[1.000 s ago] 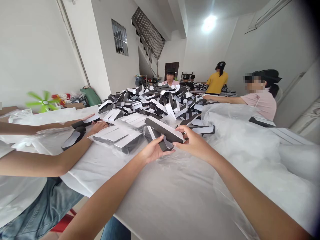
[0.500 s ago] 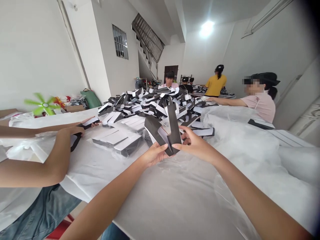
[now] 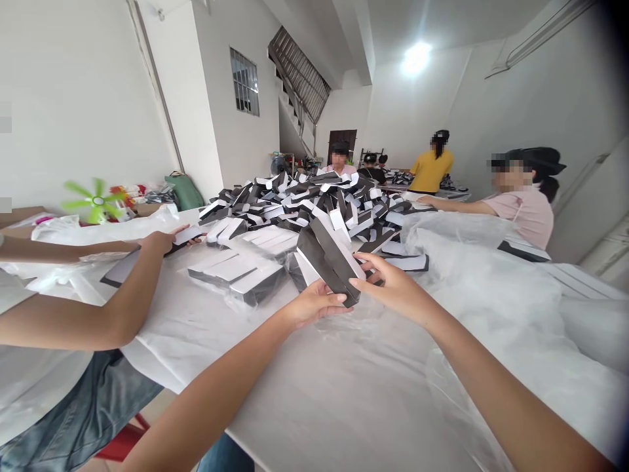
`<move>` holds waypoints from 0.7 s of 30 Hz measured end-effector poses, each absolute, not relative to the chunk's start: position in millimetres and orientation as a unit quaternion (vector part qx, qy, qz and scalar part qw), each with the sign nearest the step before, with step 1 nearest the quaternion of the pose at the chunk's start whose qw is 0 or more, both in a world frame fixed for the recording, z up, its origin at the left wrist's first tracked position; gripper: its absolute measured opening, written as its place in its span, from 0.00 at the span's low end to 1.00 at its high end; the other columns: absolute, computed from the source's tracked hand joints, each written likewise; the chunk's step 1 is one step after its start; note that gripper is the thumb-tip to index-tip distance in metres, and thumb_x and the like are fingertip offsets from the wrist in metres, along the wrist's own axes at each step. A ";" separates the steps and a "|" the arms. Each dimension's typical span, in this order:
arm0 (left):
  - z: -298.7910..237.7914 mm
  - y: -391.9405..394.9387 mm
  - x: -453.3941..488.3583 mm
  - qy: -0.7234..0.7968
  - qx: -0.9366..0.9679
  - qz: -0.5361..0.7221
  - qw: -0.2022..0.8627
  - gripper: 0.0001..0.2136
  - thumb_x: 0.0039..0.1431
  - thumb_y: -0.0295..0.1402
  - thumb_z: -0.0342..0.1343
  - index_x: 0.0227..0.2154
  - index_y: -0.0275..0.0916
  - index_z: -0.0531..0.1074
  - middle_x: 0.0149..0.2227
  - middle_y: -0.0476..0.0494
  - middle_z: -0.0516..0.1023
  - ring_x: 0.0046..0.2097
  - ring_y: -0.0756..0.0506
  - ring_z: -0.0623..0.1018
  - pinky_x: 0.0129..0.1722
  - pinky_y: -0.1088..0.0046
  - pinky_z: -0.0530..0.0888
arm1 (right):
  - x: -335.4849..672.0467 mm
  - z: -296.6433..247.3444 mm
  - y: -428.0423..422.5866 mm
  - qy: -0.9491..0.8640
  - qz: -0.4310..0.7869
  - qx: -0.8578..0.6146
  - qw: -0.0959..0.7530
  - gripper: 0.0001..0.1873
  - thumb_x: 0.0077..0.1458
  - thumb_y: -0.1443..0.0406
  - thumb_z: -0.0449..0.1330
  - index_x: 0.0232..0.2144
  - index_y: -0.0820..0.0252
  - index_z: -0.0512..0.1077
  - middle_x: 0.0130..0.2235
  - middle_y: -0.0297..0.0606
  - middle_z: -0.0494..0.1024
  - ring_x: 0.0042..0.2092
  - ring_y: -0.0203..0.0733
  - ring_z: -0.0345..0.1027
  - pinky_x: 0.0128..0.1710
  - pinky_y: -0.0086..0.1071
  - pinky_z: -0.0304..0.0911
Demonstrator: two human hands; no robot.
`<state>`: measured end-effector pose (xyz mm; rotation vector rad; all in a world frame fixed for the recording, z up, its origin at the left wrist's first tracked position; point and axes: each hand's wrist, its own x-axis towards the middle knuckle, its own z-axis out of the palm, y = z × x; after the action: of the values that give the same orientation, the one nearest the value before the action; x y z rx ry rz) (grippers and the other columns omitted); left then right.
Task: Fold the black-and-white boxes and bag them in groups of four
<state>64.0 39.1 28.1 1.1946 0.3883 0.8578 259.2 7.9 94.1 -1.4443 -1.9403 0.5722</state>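
Observation:
A long black-and-white paper box [image 3: 328,262] is held tilted above the table between both hands, its two black flaps lying nearly together along a seam. My left hand [image 3: 317,305] grips its lower left end, thumb on the black face. Along the right side, my right hand [image 3: 386,282] holds the box with thumb and fingers. Just behind, a large heap of similar black and white boxes [image 3: 295,203] covers the middle of the table. Left of my hands lie flat boxes in clear plastic wrap [image 3: 240,272].
Crumpled clear plastic sheeting [image 3: 472,288] spreads over the right side of the white-covered table [image 3: 314,393]. At left, a co-worker's hands [image 3: 162,242] handle another box. Another person in pink [image 3: 525,213] reaches in from the right. A green fan [image 3: 95,202] stands behind at left.
The box's flaps, spread wide in a V before, have been folded together in my hands. The co-worker's hands at left have shifted with their box. The view has swung slightly left.

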 end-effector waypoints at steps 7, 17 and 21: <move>21.4 40.7 67.6 0.191 0.543 0.391 0.718 0.23 0.48 0.35 0.70 0.48 0.39 0.74 0.55 0.36 0.74 0.57 0.35 0.73 0.59 0.52 0.65 | 269.1 92.1 12.3 -0.752 0.246 -0.547 0.275 0.34 0.52 0.49 0.61 0.59 0.45 0.61 0.49 0.39 0.71 0.37 0.41 0.70 0.34 0.36 0.67; 21.6 43.9 65.6 0.159 0.537 0.414 0.718 0.20 0.55 0.37 0.65 0.50 0.40 0.73 0.57 0.37 0.72 0.58 0.38 0.71 0.61 0.57 0.64 | 258.7 73.8 14.8 -0.752 0.293 -0.483 0.341 0.36 0.53 0.53 0.62 0.62 0.42 0.58 0.55 0.40 0.68 0.50 0.45 0.69 0.46 0.40 0.69; 23.4 45.3 67.0 0.203 0.554 0.457 0.666 0.21 0.58 0.45 0.59 0.52 0.42 0.71 0.56 0.38 0.71 0.55 0.40 0.73 0.57 0.58 0.66 | 258.9 76.7 27.9 -0.709 0.312 -0.488 0.402 0.31 0.53 0.54 0.62 0.59 0.45 0.63 0.50 0.37 0.70 0.41 0.40 0.72 0.44 0.41 0.72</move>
<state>67.0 45.3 23.4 1.2499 0.4584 1.0320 258.9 27.9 76.7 -1.2340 -1.7929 0.7887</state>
